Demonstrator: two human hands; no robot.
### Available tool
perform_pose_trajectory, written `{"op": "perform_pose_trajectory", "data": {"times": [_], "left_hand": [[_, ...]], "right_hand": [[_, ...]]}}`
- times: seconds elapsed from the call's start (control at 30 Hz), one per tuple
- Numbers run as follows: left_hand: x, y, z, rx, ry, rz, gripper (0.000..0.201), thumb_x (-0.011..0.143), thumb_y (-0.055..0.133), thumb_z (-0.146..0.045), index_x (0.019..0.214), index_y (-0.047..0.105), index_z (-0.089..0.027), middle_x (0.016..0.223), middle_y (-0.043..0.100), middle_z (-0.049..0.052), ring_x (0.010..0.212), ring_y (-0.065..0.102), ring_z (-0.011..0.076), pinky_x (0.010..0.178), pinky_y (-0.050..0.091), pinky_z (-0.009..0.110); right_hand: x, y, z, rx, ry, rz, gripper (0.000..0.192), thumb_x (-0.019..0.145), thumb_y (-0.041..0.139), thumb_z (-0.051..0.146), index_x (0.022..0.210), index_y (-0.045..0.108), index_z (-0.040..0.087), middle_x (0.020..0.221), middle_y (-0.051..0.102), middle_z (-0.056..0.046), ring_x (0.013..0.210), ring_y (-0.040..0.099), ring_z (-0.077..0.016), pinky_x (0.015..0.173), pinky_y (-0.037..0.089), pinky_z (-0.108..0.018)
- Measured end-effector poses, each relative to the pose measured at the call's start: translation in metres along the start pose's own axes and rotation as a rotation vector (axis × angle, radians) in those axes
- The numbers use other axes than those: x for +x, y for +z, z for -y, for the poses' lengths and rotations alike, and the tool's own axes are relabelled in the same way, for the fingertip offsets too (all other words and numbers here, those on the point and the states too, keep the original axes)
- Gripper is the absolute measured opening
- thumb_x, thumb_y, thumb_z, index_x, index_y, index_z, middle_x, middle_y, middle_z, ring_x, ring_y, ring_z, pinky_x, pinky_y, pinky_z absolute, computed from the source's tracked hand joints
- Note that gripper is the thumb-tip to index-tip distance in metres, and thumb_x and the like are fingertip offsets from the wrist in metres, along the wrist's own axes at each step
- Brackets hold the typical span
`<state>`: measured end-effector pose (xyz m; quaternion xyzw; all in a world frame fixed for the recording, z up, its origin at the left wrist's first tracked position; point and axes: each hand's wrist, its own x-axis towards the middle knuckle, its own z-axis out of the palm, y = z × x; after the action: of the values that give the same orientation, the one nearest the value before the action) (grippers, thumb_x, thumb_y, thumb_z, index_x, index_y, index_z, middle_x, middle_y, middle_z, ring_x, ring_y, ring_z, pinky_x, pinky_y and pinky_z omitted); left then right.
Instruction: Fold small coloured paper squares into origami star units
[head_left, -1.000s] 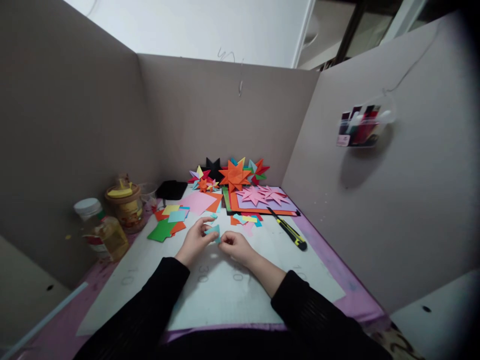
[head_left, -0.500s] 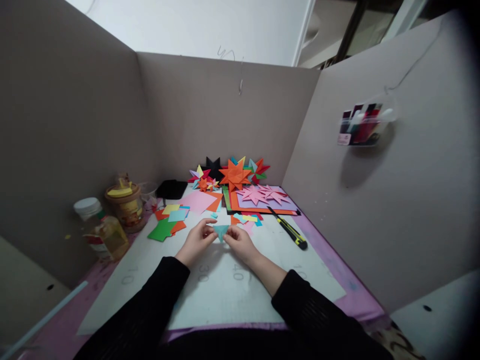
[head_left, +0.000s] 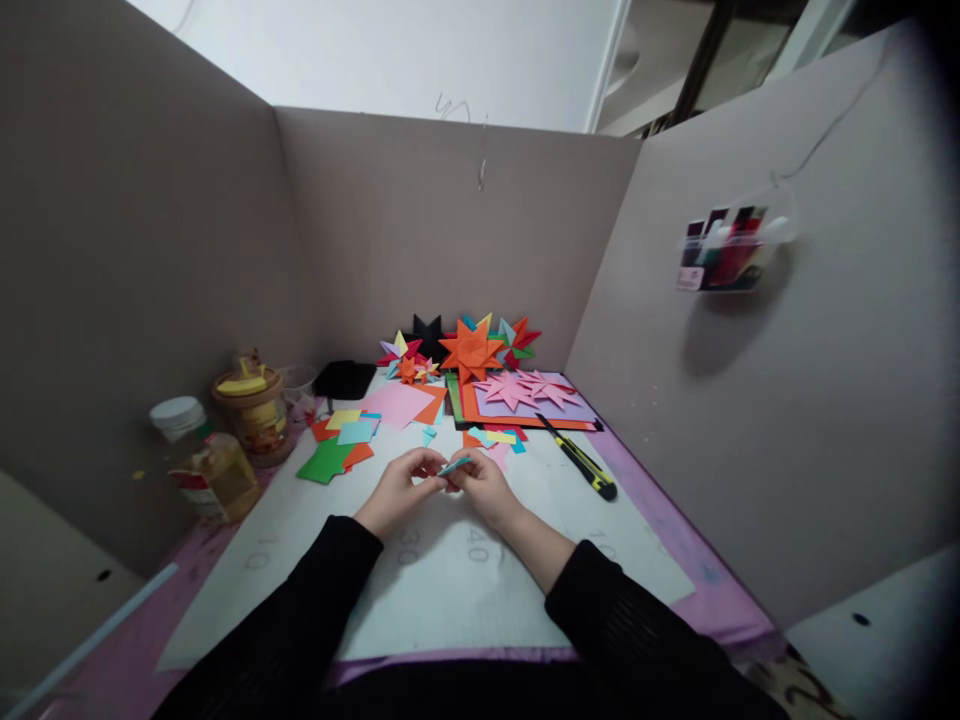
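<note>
A small piece of folded light-blue paper point(head_left: 454, 465) is pinched between both hands above the white sheet point(head_left: 442, 600). My left hand point(head_left: 403, 488) holds its left side with thumb and fingers, and my right hand point(head_left: 486, 487) grips the right side. The paper is tilted, so mostly a thin face shows, and the fingers hide part of it. Just beyond the hands lies another small light-blue folded piece point(head_left: 429, 435). Small coloured paper squares point(head_left: 497, 438) lie behind my right hand.
To the left are a green paper square point(head_left: 326, 460), an oil-like bottle point(head_left: 214, 470) and a brown lidded cup point(head_left: 255, 410). A yellow-black utility knife point(head_left: 581, 460) lies at the right. Folded paper stars point(head_left: 472, 350) stand by the back wall, with pink stars point(head_left: 508, 390) before them.
The light-blue paper has turned from a downward-pointing triangle facing me to a tilted, narrower view. Both hands have drawn closer together around it.
</note>
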<state>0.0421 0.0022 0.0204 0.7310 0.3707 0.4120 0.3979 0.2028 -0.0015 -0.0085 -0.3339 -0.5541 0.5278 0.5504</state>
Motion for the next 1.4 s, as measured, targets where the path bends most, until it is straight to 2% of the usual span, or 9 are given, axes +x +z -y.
{"op": "perform_pose_trajectory", "data": {"times": [0.37,0.63,1.1,1.4], "left_hand": [[-0.0012,0.0001,-0.0038,0.042,0.011,0.01,0.023,0.071,0.062,-0.023,0.092,0.06,-0.016,0.076,0.059,0.002,0.074,0.055,0.0145,0.071,0.045,0.027],[-0.0016,0.0004,-0.0026,0.05,0.027,-0.084,0.017,0.076,0.057,-0.032,0.082,0.055,-0.016,0.075,0.058,0.001,0.071,0.055,0.0133,0.065,0.043,0.025],[-0.0022,0.0,-0.005,0.114,0.049,-0.138,0.013,0.075,0.058,-0.028,0.074,0.052,-0.016,0.071,0.058,-0.001,0.066,0.055,0.0118,0.059,0.041,0.022],[-0.0024,0.001,-0.0046,0.16,0.046,-0.169,0.013,0.073,0.059,-0.024,0.069,0.049,-0.017,0.067,0.058,-0.002,0.058,0.049,0.0098,0.054,0.037,0.021]], "right_hand": [[0.0009,-0.0039,-0.0027,-0.043,-0.002,-0.039,0.011,0.069,0.062,0.024,0.074,0.054,0.019,0.057,0.056,0.004,0.055,0.056,-0.0121,0.055,0.044,-0.025],[0.0009,-0.0023,-0.0013,-0.007,0.008,-0.012,0.017,0.072,0.063,0.031,0.077,0.052,0.018,0.067,0.062,0.0,0.056,0.057,-0.0112,0.056,0.047,-0.025],[0.0016,0.0007,0.0023,-0.001,0.025,-0.043,0.007,0.07,0.058,0.021,0.075,0.053,0.017,0.064,0.062,0.001,0.053,0.056,-0.0099,0.054,0.045,-0.023],[0.0006,-0.0003,0.0014,0.017,0.03,-0.031,0.01,0.071,0.061,0.023,0.073,0.053,0.017,0.063,0.063,0.001,0.053,0.057,-0.0101,0.054,0.046,-0.024]]}}
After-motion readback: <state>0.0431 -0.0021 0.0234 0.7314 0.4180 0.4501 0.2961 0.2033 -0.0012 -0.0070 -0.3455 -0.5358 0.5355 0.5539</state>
